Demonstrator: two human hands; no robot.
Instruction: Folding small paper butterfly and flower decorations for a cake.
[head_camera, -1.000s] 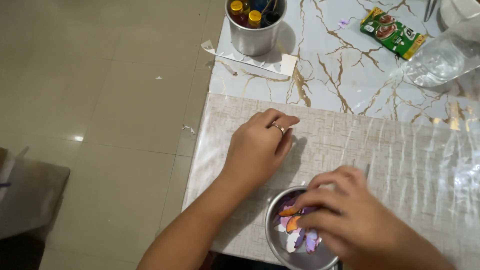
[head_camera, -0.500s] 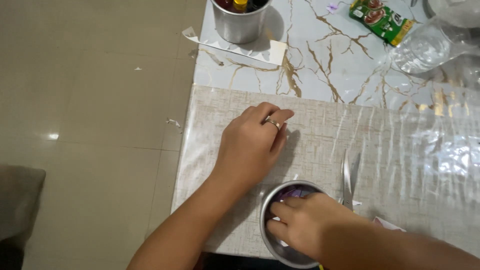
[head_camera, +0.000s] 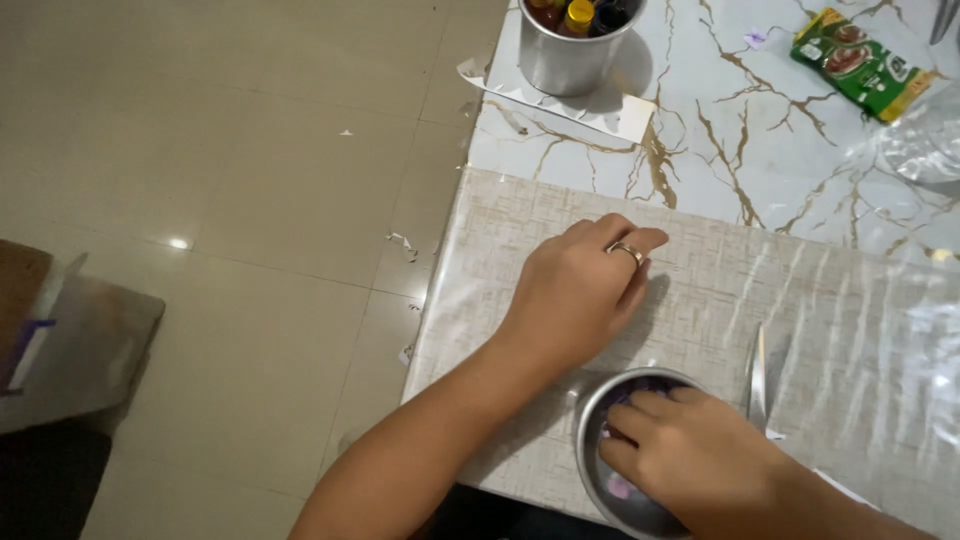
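Flat and spread, the left hand (head_camera: 585, 292) (a ring on one finger) grips nothing, pressing the beige mat (head_camera: 720, 270) on the worktop (head_camera: 780, 130). Just right, the right hand (head_camera: 690, 455) reaches into the steel bowl (head_camera: 592, 440), fingers curled; its grip is hidden.

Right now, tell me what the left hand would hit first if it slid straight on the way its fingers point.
The left hand lies flat on the beige mat, fingers pointing up-right. Its path looks free across the mat and marble tabletop; the green packet seems roughly in line, though that is uncertain.
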